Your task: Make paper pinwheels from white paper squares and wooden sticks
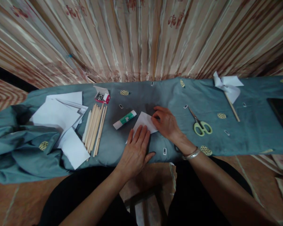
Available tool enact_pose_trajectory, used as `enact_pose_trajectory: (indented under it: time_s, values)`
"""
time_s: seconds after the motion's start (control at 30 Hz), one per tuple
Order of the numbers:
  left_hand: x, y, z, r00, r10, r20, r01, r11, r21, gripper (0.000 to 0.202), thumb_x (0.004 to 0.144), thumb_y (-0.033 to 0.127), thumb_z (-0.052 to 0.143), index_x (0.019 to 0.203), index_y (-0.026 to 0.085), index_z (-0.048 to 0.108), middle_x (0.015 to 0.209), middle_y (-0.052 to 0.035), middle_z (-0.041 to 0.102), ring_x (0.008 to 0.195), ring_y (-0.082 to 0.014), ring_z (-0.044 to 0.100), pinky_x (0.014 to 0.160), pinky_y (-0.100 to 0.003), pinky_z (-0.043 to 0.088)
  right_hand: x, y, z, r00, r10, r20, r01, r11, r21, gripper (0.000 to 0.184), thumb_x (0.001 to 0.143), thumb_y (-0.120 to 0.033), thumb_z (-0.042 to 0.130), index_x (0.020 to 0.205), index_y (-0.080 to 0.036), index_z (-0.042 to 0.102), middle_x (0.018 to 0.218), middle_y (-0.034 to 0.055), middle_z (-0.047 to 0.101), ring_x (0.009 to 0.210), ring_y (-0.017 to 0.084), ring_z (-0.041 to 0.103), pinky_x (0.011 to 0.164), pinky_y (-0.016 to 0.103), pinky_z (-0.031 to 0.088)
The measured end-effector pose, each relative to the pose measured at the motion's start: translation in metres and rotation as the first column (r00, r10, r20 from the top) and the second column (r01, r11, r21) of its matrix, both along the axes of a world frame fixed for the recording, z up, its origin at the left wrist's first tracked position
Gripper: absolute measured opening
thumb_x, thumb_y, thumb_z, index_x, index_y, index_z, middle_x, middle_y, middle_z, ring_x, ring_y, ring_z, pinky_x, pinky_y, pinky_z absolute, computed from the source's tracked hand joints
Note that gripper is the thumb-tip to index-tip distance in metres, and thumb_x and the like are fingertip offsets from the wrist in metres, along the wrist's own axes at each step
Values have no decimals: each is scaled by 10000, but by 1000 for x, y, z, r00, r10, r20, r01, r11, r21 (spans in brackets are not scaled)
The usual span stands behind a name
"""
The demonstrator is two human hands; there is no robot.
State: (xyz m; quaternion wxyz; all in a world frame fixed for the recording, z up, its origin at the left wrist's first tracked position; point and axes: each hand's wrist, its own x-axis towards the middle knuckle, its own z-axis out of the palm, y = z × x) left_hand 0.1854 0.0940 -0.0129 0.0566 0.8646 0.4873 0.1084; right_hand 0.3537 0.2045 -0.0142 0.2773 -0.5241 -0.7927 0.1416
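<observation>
A small white sheet of paper [144,120] lies on the cloth in front of me, partly folded as far as I can see. My left hand [135,152] rests flat on its near side with the fingers stretched out. At the paper's right corner, my right hand [166,123] has thumb and fingertips pinched together on the edge. A green and white glue stick [124,119] lies just left of the sheet. To the right of my right hand are scissors [202,128] with light green handles, their blades pointing away from me.
A row of wooden sticks [94,128], an open box of small metal pins [102,96] and several loose white sheets [58,110] lie left. A paper pinwheel on a stick [228,89] and a dark phone [281,111] lie right. A striped curtain [136,40] hangs behind.
</observation>
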Motion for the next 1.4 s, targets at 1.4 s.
enact_pose_trajectory:
  time_s: [1.4]
  values:
    - [-65, -48, -4, 999, 42, 9, -42, 996, 79, 686, 966, 371, 514, 1534, 106, 234, 1502, -263, 448, 1424, -364, 400, 1090, -570, 439, 71, -37, -24, 969, -219, 115, 220, 976, 4, 504, 958, -366, 439, 1407, -143, 491, 1507, 188, 434, 1430, 340, 367, 1113, 544, 374]
